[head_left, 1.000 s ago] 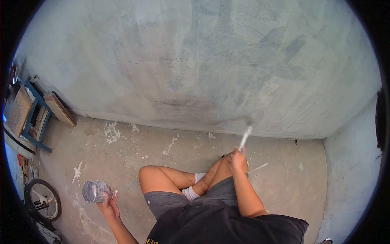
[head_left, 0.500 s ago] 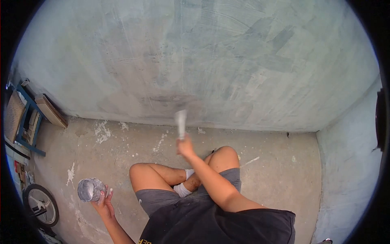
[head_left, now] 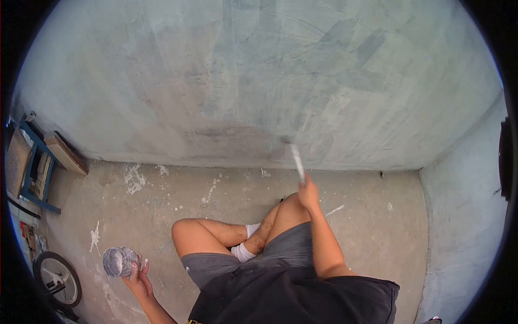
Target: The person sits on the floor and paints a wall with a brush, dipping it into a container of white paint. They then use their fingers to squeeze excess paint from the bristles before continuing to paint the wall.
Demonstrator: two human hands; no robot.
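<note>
My right hand (head_left: 308,193) is closed around the handle of a pale paintbrush (head_left: 297,161). The brush's dark, motion-blurred tip is at the lower part of the grey-green wall (head_left: 226,92); firm contact is hard to make out. Off to the left, my left hand (head_left: 139,278) grips a paint-smeared tub (head_left: 120,261) from its right side, tilted so that its opening shows. Whitish-grey material coats the tub. A darker, damp-looking patch (head_left: 232,135) marks the wall left of the brush.
I sit cross-legged on a concrete floor (head_left: 377,227) spotted with white splashes. At left are a blue frame (head_left: 33,156), a wooden board (head_left: 66,153) and a wheel (head_left: 57,281). A side wall (head_left: 464,216) rises at right.
My right hand has swung the brush to the right along the wall's lower part, and the brush now leans to the left. My left hand and the tub have barely moved.
</note>
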